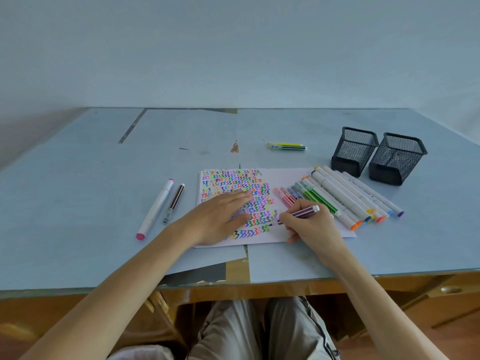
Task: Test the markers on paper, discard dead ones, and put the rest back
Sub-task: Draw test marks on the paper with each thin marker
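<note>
L hand (225, 215) flat, R hand (309, 224) pinching.

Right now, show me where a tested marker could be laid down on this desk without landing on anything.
Free: the wide desk strip between the pink-capped marker and the desk's left edge; also the far patch between the yellow marker pair and the wall. Crowded: the paper under the left hand and right hand, the marker row, and the mesh holders.
</note>
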